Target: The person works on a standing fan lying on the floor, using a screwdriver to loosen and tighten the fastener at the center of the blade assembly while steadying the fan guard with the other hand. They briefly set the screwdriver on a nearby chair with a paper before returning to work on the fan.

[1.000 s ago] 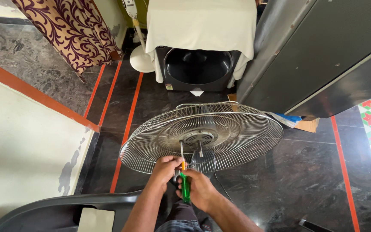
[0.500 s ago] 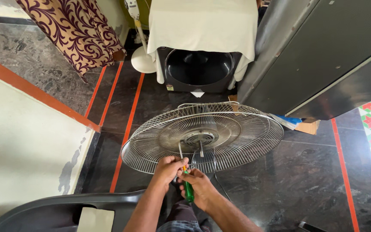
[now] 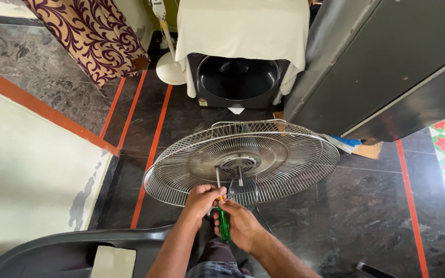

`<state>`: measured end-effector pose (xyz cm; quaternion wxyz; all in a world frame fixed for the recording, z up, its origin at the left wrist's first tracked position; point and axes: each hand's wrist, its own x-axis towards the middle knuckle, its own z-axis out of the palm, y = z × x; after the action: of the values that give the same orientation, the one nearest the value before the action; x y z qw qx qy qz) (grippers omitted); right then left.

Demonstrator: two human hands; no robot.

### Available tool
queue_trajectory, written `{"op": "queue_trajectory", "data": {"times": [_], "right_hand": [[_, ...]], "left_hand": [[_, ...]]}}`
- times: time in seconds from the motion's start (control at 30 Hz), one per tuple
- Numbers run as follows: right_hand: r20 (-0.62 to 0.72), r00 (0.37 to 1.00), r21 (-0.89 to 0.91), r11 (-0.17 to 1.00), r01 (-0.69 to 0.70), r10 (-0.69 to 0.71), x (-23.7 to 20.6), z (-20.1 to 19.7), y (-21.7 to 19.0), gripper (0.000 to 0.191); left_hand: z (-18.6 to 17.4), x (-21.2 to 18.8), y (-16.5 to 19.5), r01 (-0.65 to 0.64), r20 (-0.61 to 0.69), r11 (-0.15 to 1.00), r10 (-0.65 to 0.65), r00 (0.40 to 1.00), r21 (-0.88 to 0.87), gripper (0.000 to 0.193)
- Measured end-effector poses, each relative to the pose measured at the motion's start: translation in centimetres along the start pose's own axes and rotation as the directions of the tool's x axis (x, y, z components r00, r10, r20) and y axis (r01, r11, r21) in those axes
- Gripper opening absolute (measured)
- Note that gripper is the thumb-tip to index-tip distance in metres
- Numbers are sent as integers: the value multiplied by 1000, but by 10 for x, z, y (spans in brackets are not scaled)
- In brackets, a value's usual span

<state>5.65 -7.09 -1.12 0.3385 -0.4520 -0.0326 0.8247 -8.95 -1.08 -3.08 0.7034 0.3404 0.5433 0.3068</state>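
Dark tiled floor (image 3: 372,216), fan grille (image 3: 284,154) unmoved, hands still gripping green screwdriver (image 3: 224,224)

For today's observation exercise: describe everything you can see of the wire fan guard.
The wire fan guard is a round, dished cage of thin, shiny metal wires radiating from a solid central hub, bound by a rim ring. It lies tilted, open side up, over the dark tiled floor. The left hand grips its near edge; the right hand holds a green-handled screwdriver against it.

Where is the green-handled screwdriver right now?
Low centre of the head view: the screwdriver sits between both hands, at the near edge of the wire fan guard.
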Motion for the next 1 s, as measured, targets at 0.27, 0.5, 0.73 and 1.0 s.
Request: {"op": "queue_trajectory", "data": {"times": [0.27, 0.5, 0.73, 1.0], "right_hand": [[21, 999, -29, 999, 41, -40, 0, -1, 2, 18], [18, 998, -22, 998, 57, -56, -3, 4, -1, 21], [-107, 987, -187, 978, 97, -119, -7, 15, 1, 19], [-77, 991, 97, 990, -100, 108, -6, 11, -9, 20]], "left_hand": [[-2, 0, -1, 35, -61, 997, -31, 998, 65, 23], [1, -6, 8, 69, -89, 996, -64, 994, 61, 24], [2, -5, 9, 119, -185, 992, -108, 977, 48, 24], [-1, 3, 5, 68, -86, 998, -67, 994, 7, 23]]}}
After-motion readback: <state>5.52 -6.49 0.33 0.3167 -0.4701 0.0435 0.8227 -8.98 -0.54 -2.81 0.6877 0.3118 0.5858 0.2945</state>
